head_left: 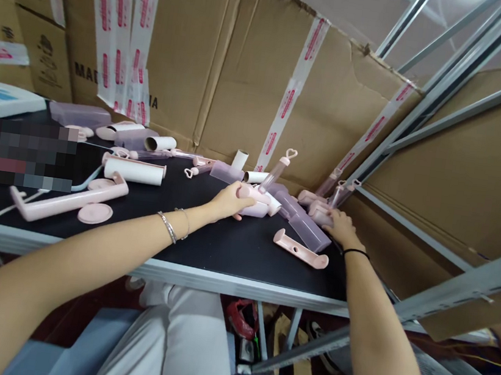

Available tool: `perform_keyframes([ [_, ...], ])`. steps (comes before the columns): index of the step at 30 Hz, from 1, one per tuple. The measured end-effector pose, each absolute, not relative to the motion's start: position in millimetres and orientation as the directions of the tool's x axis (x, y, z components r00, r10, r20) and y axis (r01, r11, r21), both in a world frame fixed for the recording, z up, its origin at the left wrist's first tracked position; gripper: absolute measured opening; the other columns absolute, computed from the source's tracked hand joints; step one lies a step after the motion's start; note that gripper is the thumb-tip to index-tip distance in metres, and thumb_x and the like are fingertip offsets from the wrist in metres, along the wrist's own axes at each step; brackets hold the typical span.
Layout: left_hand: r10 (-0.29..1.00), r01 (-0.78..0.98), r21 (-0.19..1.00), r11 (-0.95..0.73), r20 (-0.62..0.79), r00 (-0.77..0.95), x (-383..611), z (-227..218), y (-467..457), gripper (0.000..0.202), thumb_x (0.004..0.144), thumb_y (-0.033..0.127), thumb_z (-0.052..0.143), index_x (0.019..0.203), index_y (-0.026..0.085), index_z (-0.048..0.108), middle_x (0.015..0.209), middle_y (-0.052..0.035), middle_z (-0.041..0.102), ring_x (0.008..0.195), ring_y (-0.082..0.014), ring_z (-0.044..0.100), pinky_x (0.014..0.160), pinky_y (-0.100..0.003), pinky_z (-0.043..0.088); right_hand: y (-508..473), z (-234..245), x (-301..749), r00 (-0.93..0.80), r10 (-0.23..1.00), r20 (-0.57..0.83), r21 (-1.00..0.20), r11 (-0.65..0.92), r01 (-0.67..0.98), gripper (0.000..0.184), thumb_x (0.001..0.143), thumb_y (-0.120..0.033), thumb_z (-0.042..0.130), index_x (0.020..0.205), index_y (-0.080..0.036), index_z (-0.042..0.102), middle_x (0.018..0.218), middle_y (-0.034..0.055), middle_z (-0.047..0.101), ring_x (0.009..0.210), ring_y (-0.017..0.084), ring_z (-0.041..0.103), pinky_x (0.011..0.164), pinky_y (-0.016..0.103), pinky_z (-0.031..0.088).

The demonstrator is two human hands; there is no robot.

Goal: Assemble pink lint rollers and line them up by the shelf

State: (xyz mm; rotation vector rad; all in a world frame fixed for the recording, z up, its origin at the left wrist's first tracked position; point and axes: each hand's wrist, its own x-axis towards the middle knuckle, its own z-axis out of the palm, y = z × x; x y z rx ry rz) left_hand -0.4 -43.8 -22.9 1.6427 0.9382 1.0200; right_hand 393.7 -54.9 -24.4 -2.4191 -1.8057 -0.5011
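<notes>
My left hand [229,199] is closed round a pink-and-lilac plastic container [254,208] above the black tabletop. From its pink top rises a clear tube [275,175] with a heart-shaped loop [291,153]. At the right end of the table, my right hand [341,229] has its fingers curled against a similar pink container [321,213], among others with heart-topped tubes; its fingertips are partly hidden. Lilac translucent sleeves [307,227] lie between the hands. In front of them rests a pink bracket [300,249] with upturned ends.
Left on the table [204,255] are a long pink bracket [76,198], a pink disc [95,213] and a white roll [135,172]. More tubes and lilac sleeves line the back by the cardboard wall [251,77]. A metal frame [448,229] stands close on the right.
</notes>
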Motion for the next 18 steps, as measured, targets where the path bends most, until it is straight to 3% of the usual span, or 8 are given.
perform_keyframes([
  [5, 0.920, 0.100, 0.968, -0.231, 0.184, 0.345, -0.3, -19.5, -47.9, 0.035, 0.069, 0.036, 0.067, 0.092, 0.018, 0.048, 0.083, -0.0007, 0.048, 0.061, -0.0098, 0.054, 0.041, -0.021, 0.052, -60.4, -25.8, 392.1, 0.176, 0.943, 0.282, 0.206, -0.239, 0.949, 0.027, 0.082, -0.019, 0.049, 0.107, -0.015, 0.057, 0.112, 0.0141, 0.055, 0.100, 0.023, 0.053, 0.083, 0.033, 0.042],
  [10, 0.910, 0.040, 0.973, -0.227, 0.198, 0.364, 0.3, -20.1, -49.4, 0.045, 0.066, 0.040, 0.072, 0.097, 0.017, 0.049, 0.088, -0.0025, 0.051, 0.066, -0.0106, 0.056, 0.043, -0.019, 0.052, -53.0, -24.8, 398.8, 0.307, 0.919, 0.248, 0.181, -0.355, 0.917, 0.033, 0.086, -0.022, 0.043, 0.115, -0.016, 0.055, 0.121, 0.0172, 0.054, 0.105, 0.027, 0.054, 0.082, 0.037, 0.042],
  [18, 0.896, -0.042, 0.974, -0.222, 0.221, 0.384, 1.0, -27.9, -42.2, 0.053, 0.063, 0.047, 0.073, 0.100, 0.016, 0.050, 0.101, -0.0075, 0.054, 0.076, -0.0140, 0.059, 0.049, -0.023, 0.056, -41.2, -26.0, 414.8, 0.319, 0.923, 0.216, 0.086, -0.344, 0.935, 0.043, 0.080, -0.014, 0.046, 0.122, -0.010, 0.053, 0.124, 0.0192, 0.054, 0.111, 0.026, 0.053, 0.088, 0.033, 0.040],
])
